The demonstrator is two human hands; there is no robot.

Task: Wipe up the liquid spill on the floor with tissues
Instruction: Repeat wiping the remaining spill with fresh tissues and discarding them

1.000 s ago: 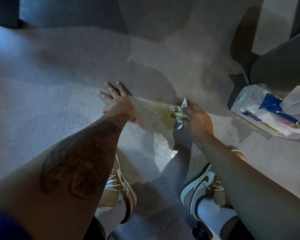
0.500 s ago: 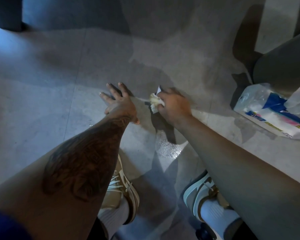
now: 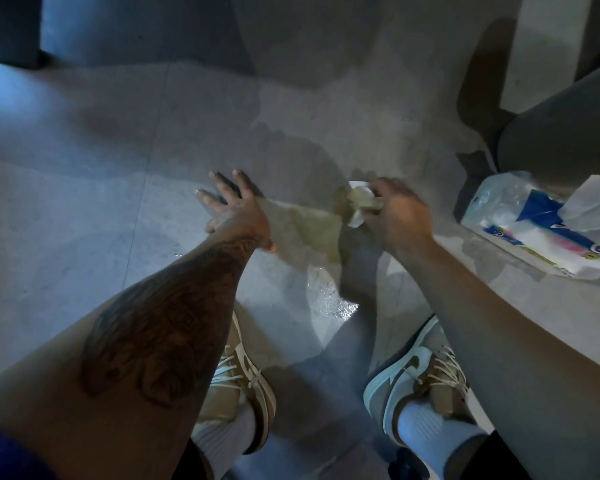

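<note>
While the left hand (image 3: 234, 211) lies flat on the floor (image 3: 84, 202), fingers spread and arm stretched forward, I see the right hand (image 3: 399, 216) gripping a soaked tissue wad (image 3: 361, 204) at the far edge of the yellowish spill (image 3: 312, 233); motion blur smears its fingers, which seem curled round the wad.

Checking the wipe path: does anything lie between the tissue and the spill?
Nothing visible does. The tissue in the right hand touches the spill's right edge; the left hand rests flat at its left edge, not in between.
</note>
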